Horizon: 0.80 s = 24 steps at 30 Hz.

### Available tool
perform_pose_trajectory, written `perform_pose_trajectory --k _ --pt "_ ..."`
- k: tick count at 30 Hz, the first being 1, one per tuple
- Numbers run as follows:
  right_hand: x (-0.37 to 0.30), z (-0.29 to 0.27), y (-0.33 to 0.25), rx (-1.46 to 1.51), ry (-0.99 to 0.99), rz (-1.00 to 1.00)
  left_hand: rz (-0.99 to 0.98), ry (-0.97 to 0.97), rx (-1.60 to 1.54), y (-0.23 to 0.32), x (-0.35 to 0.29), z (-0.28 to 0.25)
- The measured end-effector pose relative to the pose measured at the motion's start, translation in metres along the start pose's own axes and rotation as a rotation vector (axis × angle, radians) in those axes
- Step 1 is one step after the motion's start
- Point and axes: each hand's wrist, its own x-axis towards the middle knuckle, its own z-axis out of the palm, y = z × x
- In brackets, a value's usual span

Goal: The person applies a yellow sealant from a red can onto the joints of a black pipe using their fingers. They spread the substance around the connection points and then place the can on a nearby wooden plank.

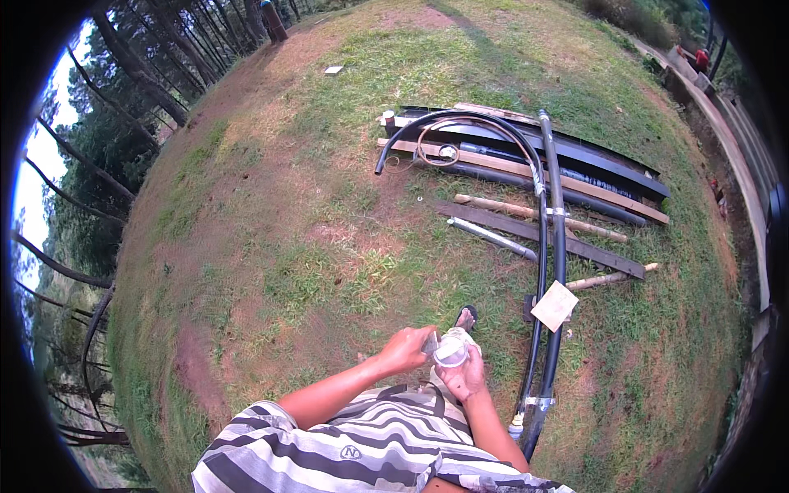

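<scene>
In front of my waist, my right hand (463,375) is closed around a small round whitish plastic tub (450,353), its round face toward me. The tub looks pale and partly see-through; its contents cannot be made out. Close against the tub's left side is my left hand (406,350), its fingers pinched on a small flat greyish piece (431,343). The kind of that piece is not clear, and whether it touches the tub is hard to see. A sandalled foot (467,316) shows just beyond my hands.
To my right, long black pipes (552,246) run lengthwise, one bending over at the far end. A pale square sheet (555,306) lies on them. Wooden planks (592,193), a grey pipe (493,238) and coiled copper-coloured tubing (421,148) lie on the grass. A person in red (701,60) is far right.
</scene>
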Motion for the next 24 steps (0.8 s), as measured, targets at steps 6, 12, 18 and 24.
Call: perform_pose_trajectory --k 6,12,18,24 --pt "0.131 0.098 -0.093 -0.117 -0.081 0.082 -0.311 0.393 -0.115 -0.079 0.065 -0.114" --pt "0.276 0.230 -0.163 -0.153 -0.206 0.050 -0.510 0.633 0.333 -0.234 0.038 -0.183" --pt "0.449 0.326 -0.164 -0.214 -0.224 0.078 -1.185 0.344 -0.212 -0.416 -0.021 -0.172" --pt "0.627 0.357 -0.114 -0.327 -0.061 0.183 -1.164 0.579 -0.212 -0.525 -0.023 -0.196"
